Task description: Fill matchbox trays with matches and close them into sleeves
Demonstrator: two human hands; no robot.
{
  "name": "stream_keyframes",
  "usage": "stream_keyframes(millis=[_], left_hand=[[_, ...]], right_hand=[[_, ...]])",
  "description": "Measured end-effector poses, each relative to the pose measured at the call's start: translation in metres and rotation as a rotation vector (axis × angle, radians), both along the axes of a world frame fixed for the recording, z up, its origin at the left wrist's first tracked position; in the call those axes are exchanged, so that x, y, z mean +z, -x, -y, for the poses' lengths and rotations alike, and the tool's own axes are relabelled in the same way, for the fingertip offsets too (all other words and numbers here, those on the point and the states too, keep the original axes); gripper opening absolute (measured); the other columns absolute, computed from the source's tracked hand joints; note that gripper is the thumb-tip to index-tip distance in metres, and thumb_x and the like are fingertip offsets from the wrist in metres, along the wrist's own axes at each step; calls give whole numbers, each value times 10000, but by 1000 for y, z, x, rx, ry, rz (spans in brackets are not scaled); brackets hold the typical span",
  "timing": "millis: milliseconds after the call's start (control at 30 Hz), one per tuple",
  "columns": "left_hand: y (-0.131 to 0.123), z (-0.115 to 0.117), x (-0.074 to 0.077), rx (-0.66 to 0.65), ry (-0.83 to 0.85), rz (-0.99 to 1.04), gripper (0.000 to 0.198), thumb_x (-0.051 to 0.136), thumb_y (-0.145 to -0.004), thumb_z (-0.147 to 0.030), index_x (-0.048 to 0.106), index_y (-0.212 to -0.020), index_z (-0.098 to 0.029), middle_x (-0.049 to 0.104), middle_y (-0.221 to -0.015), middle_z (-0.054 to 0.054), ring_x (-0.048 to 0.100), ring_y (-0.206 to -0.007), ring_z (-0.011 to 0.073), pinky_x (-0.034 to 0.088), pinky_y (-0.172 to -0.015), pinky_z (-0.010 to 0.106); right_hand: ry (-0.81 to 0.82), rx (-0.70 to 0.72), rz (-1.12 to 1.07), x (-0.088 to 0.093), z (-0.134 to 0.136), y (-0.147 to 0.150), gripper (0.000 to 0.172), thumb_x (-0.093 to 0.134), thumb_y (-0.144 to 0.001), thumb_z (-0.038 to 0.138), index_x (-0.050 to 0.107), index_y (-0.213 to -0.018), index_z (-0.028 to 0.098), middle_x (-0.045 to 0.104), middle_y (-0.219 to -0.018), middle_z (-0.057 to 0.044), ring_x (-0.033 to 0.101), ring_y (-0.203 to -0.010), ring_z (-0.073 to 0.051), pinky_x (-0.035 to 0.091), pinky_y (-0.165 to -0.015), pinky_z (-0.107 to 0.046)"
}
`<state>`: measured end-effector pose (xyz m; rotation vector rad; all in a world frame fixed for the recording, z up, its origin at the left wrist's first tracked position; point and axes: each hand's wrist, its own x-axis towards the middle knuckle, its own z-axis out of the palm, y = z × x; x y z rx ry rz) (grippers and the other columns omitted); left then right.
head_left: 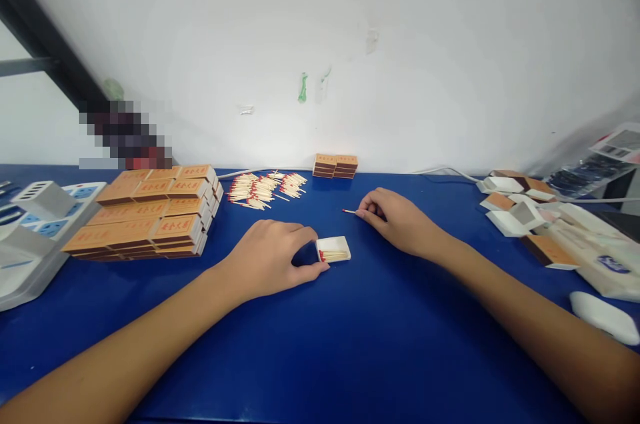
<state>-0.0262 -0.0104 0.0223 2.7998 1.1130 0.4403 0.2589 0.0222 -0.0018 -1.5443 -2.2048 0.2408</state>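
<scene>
My left hand (275,257) grips the left end of a small white matchbox tray (340,243) between thumb and fingers. Several red-tipped matches (334,255) lie along the near side inside that tray. Off to its right and a little farther back, my right hand (393,219) pinches a single match (349,211), its red head pointing left. A loose pile of matches (257,189) is spread on the blue table beyond my left hand, many of the heads red.
Stacked orange matchboxes (155,211) stand at the left, beside a white power strip (35,264). Two short stacks of matchboxes (335,165) rest against the wall. On the right are empty trays and sleeves (520,211), a tissue pack (590,254) and a white mouse-shaped object (604,317).
</scene>
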Motion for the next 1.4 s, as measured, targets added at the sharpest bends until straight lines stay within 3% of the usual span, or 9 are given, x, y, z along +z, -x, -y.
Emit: stream_keyframes(millis=[100, 333, 467, 867, 1000, 1133, 1267, 1400], left_hand=[[-2, 4, 0, -31, 10, 1, 299, 733, -915, -470, 754, -1062, -210, 731, -803, 3, 649, -648, 167, 369, -577, 292], [-3, 9, 0, -60, 57, -9, 280, 725, -907, -468, 763, -992, -204, 719, -727, -2, 660, -640, 183, 381, -578, 300], [1, 4, 2, -16, 62, -23, 273, 714, -891, -451, 766, -961, -192, 720, -711, 8, 665, -636, 203, 390, -580, 312], [4, -2, 1, 12, 44, -38, 286, 680, -904, -472, 749, -956, -199, 765, -816, 36, 704, -715, 230, 402, -601, 325], [5, -7, 1, 82, 32, -39, 305, 658, -920, -485, 764, -1008, -213, 745, -788, 34, 679, -693, 223, 360, -593, 318], [7, -13, 1, 164, 64, -4, 317, 657, -924, -495, 769, -1026, -216, 715, -726, 20, 634, -620, 194, 323, -565, 297], [8, -15, 2, 193, 86, 36, 301, 683, -904, -470, 776, -1041, -218, 703, -698, 7, 614, -592, 175, 315, -555, 284], [10, -16, 2, 181, 74, 42, 299, 680, -906, -467, 776, -1018, -207, 693, -680, 6, 604, -586, 166, 321, -561, 281]], right_hand=[[41, 31, -36, 4, -7, 24, 177, 573, -998, 319, 651, -893, 200, 664, -862, -53, 597, -788, -201, 440, -711, -325], [-19, 45, -41, 9, -42, 117, 135, 588, -998, 262, 659, -909, 189, 716, -952, -64, 620, -854, -189, 420, -755, -312], [-19, 21, 9, 5, -56, 138, 144, 574, -990, 274, 655, -902, 194, 728, -1003, -86, 640, -894, -218, 433, -748, -326], [96, 28, 234, 22, -44, 139, 206, 558, -1044, 304, 666, -923, 178, 744, -1104, -141, 689, -917, -244, 428, -691, -320], [80, 43, 182, 38, -35, 113, 147, 560, -1040, 253, 659, -986, 158, 730, -1113, -148, 670, -979, -249, 435, -761, -329], [130, 121, 0, 50, -17, 74, 217, 518, -1051, 345, 627, -939, 194, 699, -907, -62, 619, -801, -201, 426, -697, -315], [174, 262, 25, 44, 5, 53, 214, 479, -1047, 329, 616, -929, 214, 668, -926, -49, 592, -796, -191, 426, -708, -309], [158, 313, 92, 35, 12, 55, 176, 493, -1045, 295, 623, -957, 216, 661, -1002, -58, 591, -815, -182, 417, -714, -300]])
